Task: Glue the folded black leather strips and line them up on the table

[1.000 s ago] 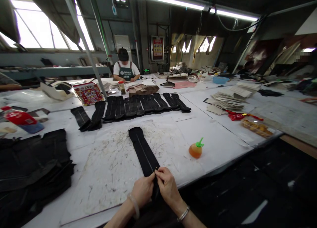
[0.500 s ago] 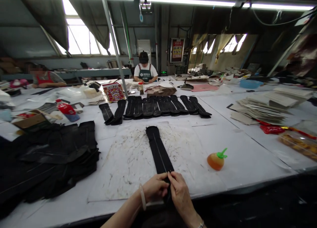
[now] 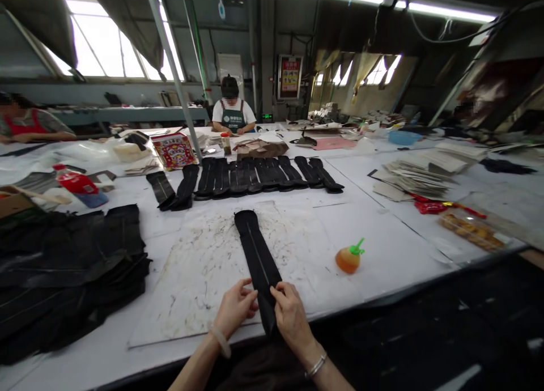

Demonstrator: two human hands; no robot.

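Observation:
A long black fabric strip (image 3: pixel 257 246) with a pale line down its middle lies on a stained white board (image 3: pixel 191 289), its near end reaching the table's front edge. My right hand (image 3: pixel 293 317) pinches the strip's right edge between thumb and fingers. At the opposite edge, my left hand (image 3: pixel 237 307) has its fingers curled against the strip; its exact grip is partly hidden. Beyond the board lies a row of similar black strips (image 3: pixel 255 175). To the left is a heap of black pieces (image 3: pixel 68 272). An orange squeeze bottle (image 3: pixel 348 259) with a green nozzle stands to the right.
Grey sheets (image 3: pixel 419 175) are stacked on the right, near a clear box of yellowish food (image 3: pixel 471 230). A red bottle (image 3: pixel 79 184) lies leaning at the left. A metal pole (image 3: pixel 176 73) rises behind the row. Across the table sits a person in an apron (image 3: pixel 233 116).
My hands have moved apart, from close together over the strip's near end to its two edges. That end now shows flatter between them. The camera view has turned slightly right.

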